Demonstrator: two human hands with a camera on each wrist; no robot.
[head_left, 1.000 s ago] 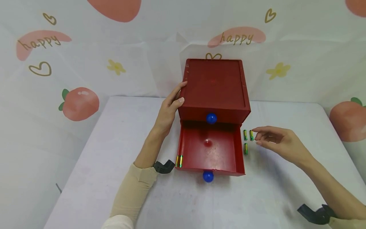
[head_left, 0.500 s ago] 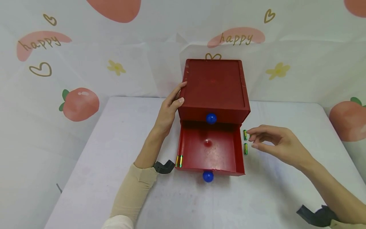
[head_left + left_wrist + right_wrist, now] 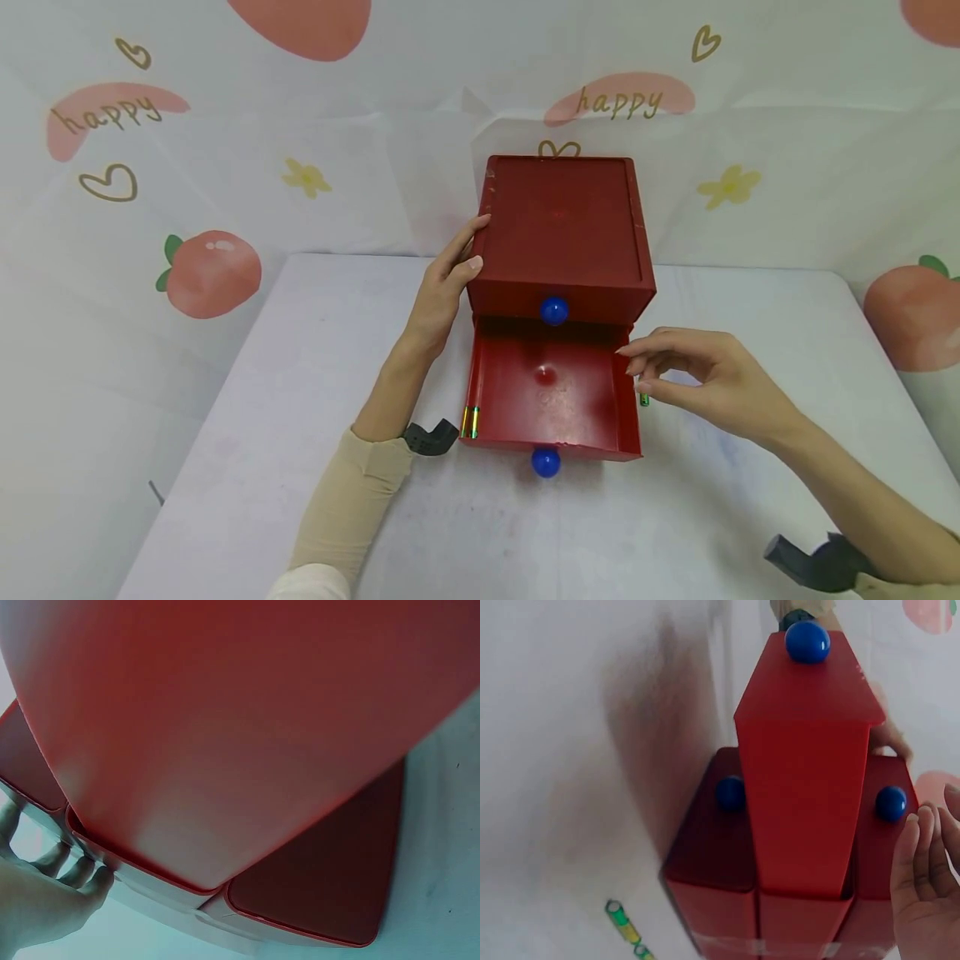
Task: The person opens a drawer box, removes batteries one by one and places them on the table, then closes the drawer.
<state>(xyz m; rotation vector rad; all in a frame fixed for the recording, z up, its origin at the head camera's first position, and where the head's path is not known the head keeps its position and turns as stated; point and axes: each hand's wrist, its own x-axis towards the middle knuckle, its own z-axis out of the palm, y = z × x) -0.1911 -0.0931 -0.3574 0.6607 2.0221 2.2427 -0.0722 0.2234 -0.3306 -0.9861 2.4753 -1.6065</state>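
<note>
A red drawer cabinet (image 3: 558, 217) has its middle drawer (image 3: 555, 400) pulled out. My left hand (image 3: 435, 300) rests on the cabinet's left side, thumb and finger on the top edge; its fingers touch the red side in the left wrist view. My right hand (image 3: 697, 375) is over the drawer's right wall, thumb and fingers apart. No object shows in that hand (image 3: 930, 885) in the right wrist view. Beyond the right wall lies a green-and-gold battery (image 3: 644, 399); its neighbours are hidden by the hand. More battery shapes (image 3: 470, 422) stand in the drawer's front left corner.
Blue round knobs mark the drawers: one on the top drawer (image 3: 554, 311), one on the pulled-out drawer (image 3: 546, 462). A lower drawer (image 3: 712, 847) is shut. Behind the white table (image 3: 337, 333) hangs a patterned cloth (image 3: 397, 108).
My right hand has moved left from beside the three batteries to the drawer's right wall, covering all but one battery. My left hand and the cabinet have stayed put.
</note>
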